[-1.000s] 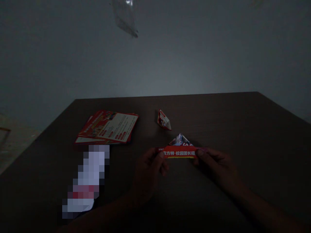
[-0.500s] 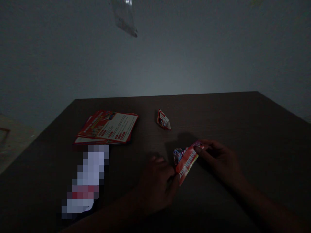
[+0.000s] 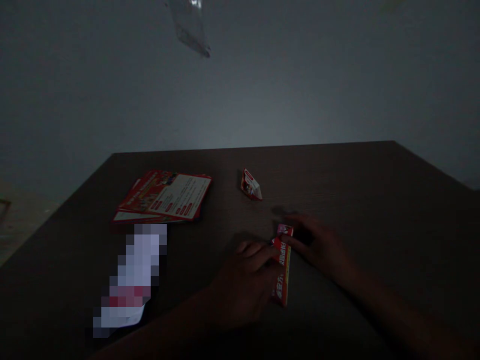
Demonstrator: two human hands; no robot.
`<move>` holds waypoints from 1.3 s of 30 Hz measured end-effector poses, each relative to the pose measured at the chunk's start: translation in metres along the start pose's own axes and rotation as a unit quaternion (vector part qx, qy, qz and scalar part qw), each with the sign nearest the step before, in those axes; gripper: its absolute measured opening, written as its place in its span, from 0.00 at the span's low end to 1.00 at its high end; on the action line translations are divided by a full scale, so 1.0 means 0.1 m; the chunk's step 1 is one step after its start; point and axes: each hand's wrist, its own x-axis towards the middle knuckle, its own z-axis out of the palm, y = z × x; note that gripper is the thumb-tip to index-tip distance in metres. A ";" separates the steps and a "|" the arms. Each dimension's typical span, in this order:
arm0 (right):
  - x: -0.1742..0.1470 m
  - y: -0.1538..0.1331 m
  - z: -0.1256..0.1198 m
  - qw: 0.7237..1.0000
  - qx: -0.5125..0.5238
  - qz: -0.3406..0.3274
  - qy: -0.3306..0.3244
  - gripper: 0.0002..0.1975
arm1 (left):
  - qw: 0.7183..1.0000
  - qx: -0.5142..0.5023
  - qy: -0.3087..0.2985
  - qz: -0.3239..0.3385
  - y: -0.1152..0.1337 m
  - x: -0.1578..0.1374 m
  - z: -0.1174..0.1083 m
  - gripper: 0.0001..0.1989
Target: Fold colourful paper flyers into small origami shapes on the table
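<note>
A folded red printed leaflet (image 3: 284, 270) with white lettering lies nearly upright in view on the dark table, between my hands. My left hand (image 3: 249, 280) covers its left side, with the fingers pressed over its fold. At its upper end, my right hand (image 3: 318, 245) pinches the right edge with thumb and fingers. Beyond my hands stands a small folded paper piece (image 3: 251, 185), red and white, made of similar printed paper. Part of the leaflet is hidden under my left hand.
A stack of red and white flyers (image 3: 168, 197) lies at the left of the wooden table (image 3: 337, 175). Nearer me is a lit phone (image 3: 135, 280), its screen blurred out. A clear plastic bag (image 3: 189, 27) hangs on the wall behind.
The leaflet has turned from a slant to nearly straight and looks narrower. My left hand has moved over its side, and my right hand has shifted left with it.
</note>
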 end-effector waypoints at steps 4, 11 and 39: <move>0.01 -0.04 -0.02 0.995 -0.058 -0.076 0.015 0.14 | 0.997 0.038 0.010 -0.060 0.02 -0.01 0.04 0.14; -0.07 -0.21 -0.13 0.981 0.005 -0.157 -0.115 0.10 | 0.992 0.080 0.017 -0.095 0.03 -0.02 0.04 0.19; -0.14 -0.25 -0.31 0.957 0.110 -0.130 -0.234 0.12 | 0.993 0.026 0.040 -0.108 -0.05 -0.04 0.04 0.13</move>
